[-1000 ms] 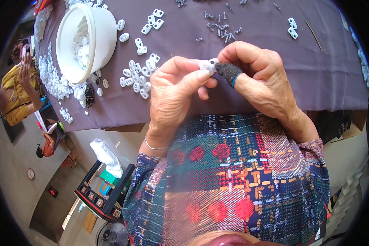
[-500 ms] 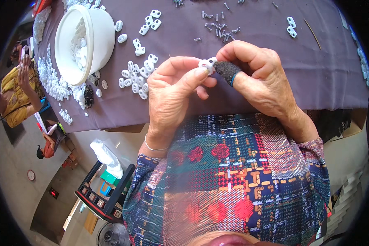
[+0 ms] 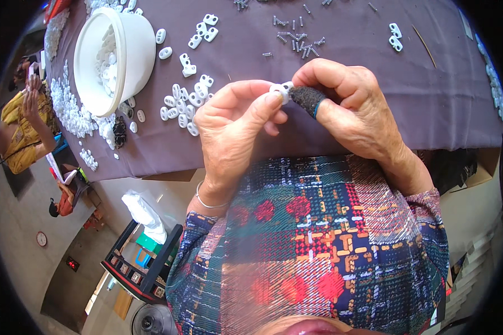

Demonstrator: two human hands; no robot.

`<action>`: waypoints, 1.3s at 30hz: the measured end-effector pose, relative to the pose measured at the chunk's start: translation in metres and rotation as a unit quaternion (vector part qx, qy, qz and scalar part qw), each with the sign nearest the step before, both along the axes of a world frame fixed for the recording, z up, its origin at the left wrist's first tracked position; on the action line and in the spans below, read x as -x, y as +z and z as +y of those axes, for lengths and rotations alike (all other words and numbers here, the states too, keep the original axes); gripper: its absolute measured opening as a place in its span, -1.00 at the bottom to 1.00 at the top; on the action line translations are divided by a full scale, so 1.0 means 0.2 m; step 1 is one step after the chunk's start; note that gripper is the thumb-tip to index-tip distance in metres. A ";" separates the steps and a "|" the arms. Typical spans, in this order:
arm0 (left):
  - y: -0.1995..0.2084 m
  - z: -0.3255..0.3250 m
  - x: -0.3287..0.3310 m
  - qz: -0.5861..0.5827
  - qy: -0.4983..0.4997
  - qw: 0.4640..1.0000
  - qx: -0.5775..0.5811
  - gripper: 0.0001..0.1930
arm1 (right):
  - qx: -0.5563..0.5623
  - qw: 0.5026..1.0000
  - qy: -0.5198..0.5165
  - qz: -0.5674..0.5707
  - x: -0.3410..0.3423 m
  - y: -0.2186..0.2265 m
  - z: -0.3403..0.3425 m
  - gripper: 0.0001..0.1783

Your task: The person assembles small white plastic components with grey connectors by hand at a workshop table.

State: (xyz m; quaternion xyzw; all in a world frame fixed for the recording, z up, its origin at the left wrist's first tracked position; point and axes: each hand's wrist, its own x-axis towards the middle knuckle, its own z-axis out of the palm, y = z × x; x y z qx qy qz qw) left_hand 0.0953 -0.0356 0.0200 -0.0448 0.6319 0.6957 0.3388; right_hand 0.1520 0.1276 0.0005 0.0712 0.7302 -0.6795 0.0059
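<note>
A small white plastic cord lock (image 3: 280, 90) is pinched in front of my chest. My left hand (image 3: 226, 128) grips its left side between thumb and fingertips. My right hand (image 3: 363, 111) closes on its right side, the thumb wearing a dark fuzzy cover (image 3: 307, 101) with a blue edge. Fingertips hide much of the piece. Left of my left hand lies a group of white two-hole oval pieces (image 3: 183, 106). Beyond my hands, several small metal springs (image 3: 300, 39) are scattered on the dark tablecloth (image 3: 352, 30).
A white tub (image 3: 137, 56) holding white pieces stands at the left, beside a large heap of small white parts (image 3: 72, 109). More white pieces (image 3: 395, 37) and a thin brown stick (image 3: 424, 46) lie at the right. Another person (image 3: 28, 123) sits beyond the table's left edge.
Both hands stay together on the cord lock, with slight shifts of the fingers. My left hand has moved a little left. Nothing was let go.
</note>
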 end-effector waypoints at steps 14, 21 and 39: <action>-0.02 -0.01 -0.02 0.035 -0.005 0.999 -0.014 -0.86 | -0.019 0.999 0.018 0.030 0.01 -0.01 0.00 -0.85; -0.03 0.00 -0.01 0.038 -0.020 0.999 -0.016 -0.87 | 0.037 0.998 0.029 -0.038 0.00 0.02 0.01 -0.83; -0.02 0.00 0.00 0.054 -0.023 0.998 -0.020 -0.87 | -0.026 0.999 0.040 0.013 0.01 0.00 0.02 -0.79</action>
